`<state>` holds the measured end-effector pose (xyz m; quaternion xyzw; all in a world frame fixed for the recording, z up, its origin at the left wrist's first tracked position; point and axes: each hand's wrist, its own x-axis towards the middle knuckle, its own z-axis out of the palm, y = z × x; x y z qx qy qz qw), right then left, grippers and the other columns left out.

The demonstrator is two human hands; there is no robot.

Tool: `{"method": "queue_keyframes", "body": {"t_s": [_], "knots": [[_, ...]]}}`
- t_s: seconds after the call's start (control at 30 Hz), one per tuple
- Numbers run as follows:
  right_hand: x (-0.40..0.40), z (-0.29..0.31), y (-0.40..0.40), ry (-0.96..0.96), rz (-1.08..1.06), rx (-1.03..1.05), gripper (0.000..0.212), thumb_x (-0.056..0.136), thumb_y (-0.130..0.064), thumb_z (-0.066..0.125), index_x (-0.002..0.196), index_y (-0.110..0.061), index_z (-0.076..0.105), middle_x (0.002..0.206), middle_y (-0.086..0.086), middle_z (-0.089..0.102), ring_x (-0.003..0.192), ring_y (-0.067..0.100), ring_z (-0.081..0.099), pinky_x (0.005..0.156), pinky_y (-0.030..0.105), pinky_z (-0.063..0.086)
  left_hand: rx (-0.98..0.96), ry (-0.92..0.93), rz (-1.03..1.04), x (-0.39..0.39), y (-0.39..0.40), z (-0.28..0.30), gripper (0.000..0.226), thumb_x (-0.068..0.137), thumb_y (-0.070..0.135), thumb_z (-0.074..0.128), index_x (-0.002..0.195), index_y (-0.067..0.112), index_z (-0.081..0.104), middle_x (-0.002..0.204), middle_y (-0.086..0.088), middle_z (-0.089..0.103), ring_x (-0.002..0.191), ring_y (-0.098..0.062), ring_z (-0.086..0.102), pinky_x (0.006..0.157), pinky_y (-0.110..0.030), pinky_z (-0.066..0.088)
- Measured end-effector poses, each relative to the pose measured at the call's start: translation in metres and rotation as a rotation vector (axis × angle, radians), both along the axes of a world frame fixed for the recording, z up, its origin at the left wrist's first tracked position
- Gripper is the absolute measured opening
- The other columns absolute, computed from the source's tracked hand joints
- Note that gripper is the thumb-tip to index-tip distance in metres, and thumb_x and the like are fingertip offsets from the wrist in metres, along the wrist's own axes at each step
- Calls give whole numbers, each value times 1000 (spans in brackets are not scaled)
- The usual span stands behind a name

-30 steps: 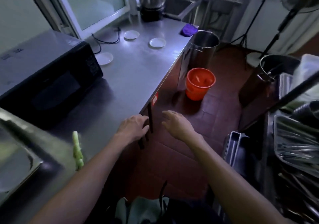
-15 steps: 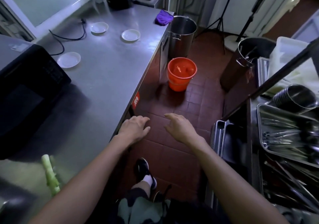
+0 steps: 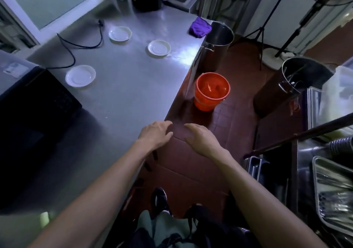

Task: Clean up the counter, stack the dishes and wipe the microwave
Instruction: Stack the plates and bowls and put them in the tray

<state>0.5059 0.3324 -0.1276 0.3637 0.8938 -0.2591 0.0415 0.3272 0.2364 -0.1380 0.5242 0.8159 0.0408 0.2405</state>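
Three small round white saucers lie apart on the long brushed stainless-steel counter (image 3: 122, 95): the nearest saucer (image 3: 80, 75) just beside the black box-shaped microwave (image 3: 28, 114) at the left, the middle saucer (image 3: 159, 48) toward the counter's right edge, and the far saucer (image 3: 120, 33) near the window, next to a loose black power cord (image 3: 80, 46). They look like glazed ceramic or melamine (I cannot tell which), light, stiff and shallow, with a raised rim and a smooth face that would slide readily on the polished steel; if ceramic, they would chip when dropped onto one another, so stacking probably wants a gentle set-down, each taken by the rim with thumb on top and fingers beneath. A crumpled purple cloth (image 3: 200, 27) sits at the counter's far right corner, soft and limp, best gathered in a fistful for wiping the microwave's matte, slightly dusty-looking top and dark glossy door. Both hands are empty: the left hand (image 3: 155, 133) hovers at the counter's near edge with fingers relaxed and slightly spread, the right hand (image 3: 202, 139) beside it over the red-brown tiled floor, fingers loose and apart. Below stand a bright orange plastic bucket (image 3: 212, 91) and a tall steel stockpot (image 3: 217, 45).
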Motion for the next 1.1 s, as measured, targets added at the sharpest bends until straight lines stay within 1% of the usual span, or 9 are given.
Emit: {"method": "queue_keyframes", "body": {"t_s": [0.13,0.27,0.37,0.43,0.53,0.7,0.83,0.93,1.1], "knots": [[-13,5,32,5,-42,8,52,92,-32,59,142,-24,50,148,-2,51,132,25,48,104,44,44,-13,37,-19,-24,29,3,48,95,49,50,141,34,47,140,-1,57,123,-28,56,96,-42,47],[-16,2,70,29,-111,32,51,91,-31,58,141,-27,52,146,-6,52,132,19,48,103,37,44,-37,36,-33,-35,66,0,49,96,49,48,142,34,47,143,-1,54,126,-27,54,99,-42,45],[-13,-4,102,28,-129,41,51,91,-33,60,140,-28,52,145,-8,53,130,19,49,100,34,42,-59,36,-53,-34,100,-4,48,96,49,48,142,33,46,143,-1,54,127,-26,54,100,-42,45],[-11,-8,128,31,-124,40,51,91,-33,61,141,-28,52,145,-7,53,129,19,50,100,35,43,-69,40,-58,-32,127,-5,48,97,49,48,142,34,46,142,-2,55,126,-27,54,99,-42,45],[-7,-12,174,37,-114,19,51,92,-33,62,142,-27,50,147,-5,51,131,21,48,103,39,44,-78,56,-62,-30,172,-3,48,97,49,48,142,33,46,143,-1,54,127,-27,53,99,-42,45],[-8,-12,257,1,-35,3,55,92,-34,62,144,-25,48,149,-4,49,134,23,46,104,42,44,-105,72,-20,-32,237,6,48,97,50,48,142,34,45,142,-1,54,125,-27,54,98,-41,46],[-21,-9,307,21,48,25,53,91,-31,64,142,-22,51,146,-1,53,131,23,50,101,42,47,-83,78,70,-41,265,7,47,97,49,50,142,34,48,143,0,54,125,-27,55,99,-40,45],[-39,-7,329,36,100,11,53,92,-31,65,142,-21,52,145,1,54,130,24,52,101,45,49,-87,85,121,-52,276,7,48,97,49,49,142,32,49,144,0,54,126,-26,54,101,-40,44],[-82,-12,351,13,201,5,54,93,-32,62,143,-21,49,146,0,52,130,25,51,101,46,48,-106,82,199,-77,289,4,48,97,48,47,142,31,49,143,-1,55,129,-25,52,105,-41,41]]}}
